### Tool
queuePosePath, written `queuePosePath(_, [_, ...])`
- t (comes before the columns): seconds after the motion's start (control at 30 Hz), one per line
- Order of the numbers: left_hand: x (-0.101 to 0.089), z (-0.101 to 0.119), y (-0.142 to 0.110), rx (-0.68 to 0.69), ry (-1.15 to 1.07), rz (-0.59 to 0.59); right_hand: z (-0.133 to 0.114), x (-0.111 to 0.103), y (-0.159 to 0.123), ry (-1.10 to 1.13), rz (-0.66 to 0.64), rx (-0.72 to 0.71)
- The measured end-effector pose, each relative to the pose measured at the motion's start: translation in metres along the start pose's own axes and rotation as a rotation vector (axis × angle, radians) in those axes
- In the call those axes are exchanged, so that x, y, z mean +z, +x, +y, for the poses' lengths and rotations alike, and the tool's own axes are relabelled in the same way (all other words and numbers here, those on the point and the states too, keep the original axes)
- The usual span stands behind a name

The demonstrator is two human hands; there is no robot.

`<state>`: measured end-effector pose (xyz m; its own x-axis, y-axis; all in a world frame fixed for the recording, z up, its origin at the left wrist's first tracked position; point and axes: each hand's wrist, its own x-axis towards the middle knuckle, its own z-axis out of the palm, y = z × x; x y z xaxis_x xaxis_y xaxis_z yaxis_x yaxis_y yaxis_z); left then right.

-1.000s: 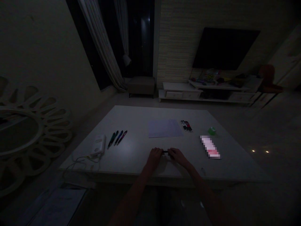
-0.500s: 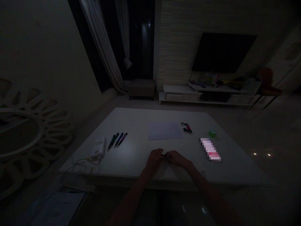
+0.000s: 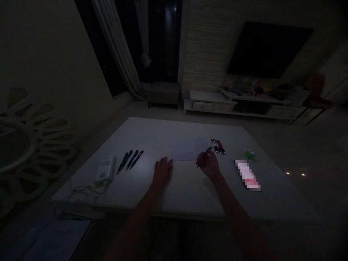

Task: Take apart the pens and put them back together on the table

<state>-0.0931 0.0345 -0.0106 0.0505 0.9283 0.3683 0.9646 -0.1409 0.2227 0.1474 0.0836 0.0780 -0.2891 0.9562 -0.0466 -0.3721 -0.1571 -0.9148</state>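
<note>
My right hand (image 3: 208,164) is closed around a dark pen (image 3: 208,149), held slanting over the lower right of a sheet of paper (image 3: 185,146). Flat on the table, my left hand (image 3: 163,170) has its fingers stretched out near the paper's lower left corner. Several pens (image 3: 130,160) lie side by side to the left. Right of the paper is a small cluster of pen parts or caps (image 3: 218,146), too dark to make out fully.
A phone (image 3: 247,174) with a lit, blurred screen lies on the right of the white table (image 3: 152,134), near a green round object (image 3: 249,154). At the left edge sits a white box-like device (image 3: 106,167) with cables (image 3: 81,189).
My hands have parted from each other. The left moved left and forward and now lies flat; the right moved forward and right with the pen. The view has shifted slightly.
</note>
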Motion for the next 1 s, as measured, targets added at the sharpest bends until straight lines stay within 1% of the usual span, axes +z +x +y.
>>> queuePosePath(0.07, [-0.001,0.002,-0.001,-0.007,-0.003,0.001,-0.011,0.004,0.009,0.080,-0.074,0.028])
queuePosePath(0.13, [-0.003,0.003,-0.001,-0.015,-0.008,0.002,-0.018,0.006,0.017,0.143,-0.101,0.036])
queuePosePath(0.27, [-0.003,0.004,0.000,-0.037,-0.023,-0.003,-0.018,0.009,0.030,0.233,-0.055,0.028])
queuePosePath(0.47, [-0.003,0.005,-0.001,-0.042,-0.048,-0.004,-0.016,0.014,0.043,0.417,-0.031,0.082])
queuePosePath(0.53, [-0.004,0.006,-0.001,-0.044,-0.042,-0.009,-0.016,0.016,0.046,0.465,-0.032,0.081])
queuePosePath(0.63, [-0.005,0.006,-0.001,-0.045,-0.042,-0.003,-0.014,0.018,0.049,0.529,-0.069,0.091])
queuePosePath(0.8, [-0.006,0.007,-0.001,-0.055,-0.050,-0.015,-0.009,0.020,0.051,0.575,-0.100,0.112])
queuePosePath(0.9, [-0.006,0.007,0.000,-0.047,-0.033,-0.037,-0.008,0.018,0.049,0.637,-0.120,0.119])
queuePosePath(1.0, [-0.006,0.006,0.002,-0.047,-0.014,-0.057,-0.009,0.014,0.045,0.686,-0.109,0.104])
